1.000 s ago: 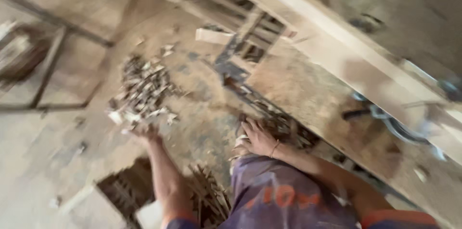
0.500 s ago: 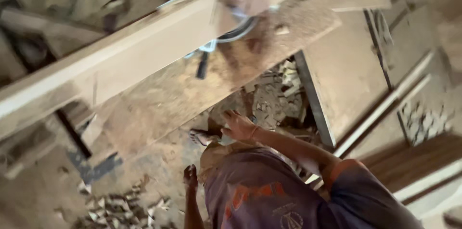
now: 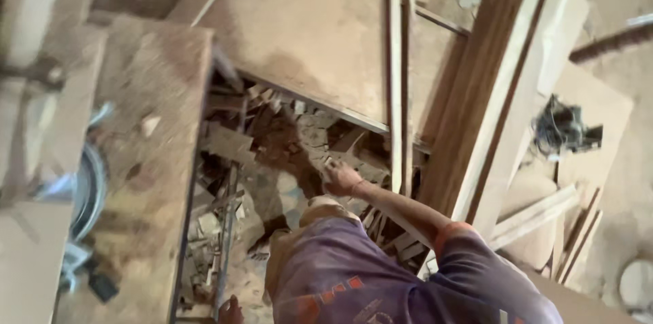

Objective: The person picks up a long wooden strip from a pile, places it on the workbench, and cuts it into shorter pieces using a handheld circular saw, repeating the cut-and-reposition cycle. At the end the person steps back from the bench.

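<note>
My right hand (image 3: 341,177) reaches forward into a pile of wood scraps (image 3: 272,140) that lies on the floor beside a dusty workbench (image 3: 153,126). Its fingers curl down among the pieces, with a small pale chip at the fingertips; whether it grips anything is unclear. My purple sleeve with an orange band (image 3: 449,239) runs back from it. Only the tip of my left hand (image 3: 230,310) shows at the bottom edge, low beside the bench's metal frame, over sawdust and offcuts.
A large flat board (image 3: 306,31) lies beyond the scraps, with thin strips (image 3: 396,65) across it. Long planks (image 3: 490,113) lean at the right. A dark power tool with cable (image 3: 564,126) sits on a panel. A round metal blade (image 3: 88,188) sits at the bench's left.
The view has swung round sharply from the bench and the chip pile to the gap beside the bench. My right hand has stretched further out into the scraps.
</note>
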The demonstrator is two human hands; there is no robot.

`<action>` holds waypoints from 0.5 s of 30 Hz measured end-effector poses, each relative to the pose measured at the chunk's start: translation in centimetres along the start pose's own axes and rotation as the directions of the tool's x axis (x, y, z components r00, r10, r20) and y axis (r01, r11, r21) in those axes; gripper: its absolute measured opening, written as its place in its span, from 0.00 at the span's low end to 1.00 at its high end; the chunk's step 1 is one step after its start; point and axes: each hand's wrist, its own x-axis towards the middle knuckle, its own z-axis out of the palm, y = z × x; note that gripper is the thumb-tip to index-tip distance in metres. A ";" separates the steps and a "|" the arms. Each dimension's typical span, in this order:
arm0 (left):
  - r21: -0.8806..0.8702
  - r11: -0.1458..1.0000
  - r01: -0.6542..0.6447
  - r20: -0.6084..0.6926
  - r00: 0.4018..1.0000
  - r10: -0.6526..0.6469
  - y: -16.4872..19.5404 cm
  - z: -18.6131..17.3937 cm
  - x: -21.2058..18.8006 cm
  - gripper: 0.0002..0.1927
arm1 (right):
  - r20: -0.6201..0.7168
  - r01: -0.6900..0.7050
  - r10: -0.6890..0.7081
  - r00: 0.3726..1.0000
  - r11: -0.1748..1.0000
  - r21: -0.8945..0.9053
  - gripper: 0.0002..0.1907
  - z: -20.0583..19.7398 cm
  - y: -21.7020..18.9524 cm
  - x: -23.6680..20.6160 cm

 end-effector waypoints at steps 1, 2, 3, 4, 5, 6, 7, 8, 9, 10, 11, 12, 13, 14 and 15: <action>0.018 0.999 -0.041 0.026 0.999 0.041 2.3 1.0 0.0 0.32 | -0.029 -0.079 0.080 0.996 0.996 0.038 0.34 -0.9 2.7 0.3; 0.035 0.996 -0.077 0.052 0.996 0.075 4.4 2.1 -0.1 0.32 | 0.039 -0.229 0.228 0.973 0.973 0.038 0.32 -1.9 5.3 0.7; 0.053 0.992 -0.115 0.081 0.991 0.111 6.3 3.2 -0.2 0.32 | 0.112 -0.369 0.364 0.925 0.929 0.027 0.31 -2.9 7.6 1.0; 0.077 0.986 -0.149 0.109 0.984 0.140 7.9 4.3 -0.4 0.31 | 0.089 -0.450 0.444 0.892 0.891 0.066 0.30 -3.9 9.8 1.1; 0.104 0.978 -0.179 0.144 0.976 0.164 9.4 5.4 -0.5 0.31 | 0.072 -0.527 0.522 0.850 0.844 0.104 0.29 -4.5 12.0 0.9; 0.137 0.968 -0.209 0.176 0.967 0.184 10.7 6.4 -0.4 0.31 | 0.098 -0.598 0.590 0.802 0.785 0.164 0.29 -4.9 14.3 0.4; 0.170 0.957 -0.237 0.211 0.957 0.199 11.6 7.1 -0.4 0.31 | 0.128 -0.661 0.650 0.749 0.718 0.217 0.28 -5.3 16.3 0.0; 0.202 0.944 -0.262 0.240 0.947 0.212 12.4 7.8 -0.2 0.30 | 0.163 -0.716 0.701 0.694 0.646 0.265 0.28 -5.6 17.9 -0.4; 0.236 0.930 -0.282 0.267 0.939 0.217 13.1 8.3 0.0 0.30 | 0.162 -0.742 0.736 0.657 0.594 0.312 0.29 -5.8 19.4 -0.8; 0.268 0.916 -0.297 0.287 0.933 0.219 13.7 8.6 0.3 0.30 | 0.162 -0.762 0.768 0.619 0.539 0.358 0.30 -5.8 20.6 -1.1; 0.297 0.903 -0.311 0.300 0.928 0.221 14.2 8.9 0.7 0.30 | 0.165 -0.778 0.798 0.580 0.483 0.401 0.31 -5.8 21.7 -1.4; 0.323 0.893 -0.314 0.313 0.926 0.212 14.6 9.0 1.0 0.30 | 0.153 -0.787 0.823 0.548 0.444 0.429 0.34 -5.6 22.4 -1.6; 0.350 0.883 -0.312 0.313 0.928 0.204 15.1 9.1 1.2 0.29 | 0.141 -0.792 0.846 0.513 0.405 0.457 0.37 -5.3 23.1 -1.9; 0.373 0.873 -0.313 0.318 0.928 0.197 15.6 9.1 1.5 0.29 | 0.127 -0.795 0.870 0.476 0.364 0.486 0.40 -5.2 23.7 -1.9; 0.395 0.862 -0.316 0.323 0.927 0.192 16.2 9.1 1.7 0.29 | 0.094 -0.805 0.907 0.410 0.311 0.506 0.39 -4.9 24.3 -2.0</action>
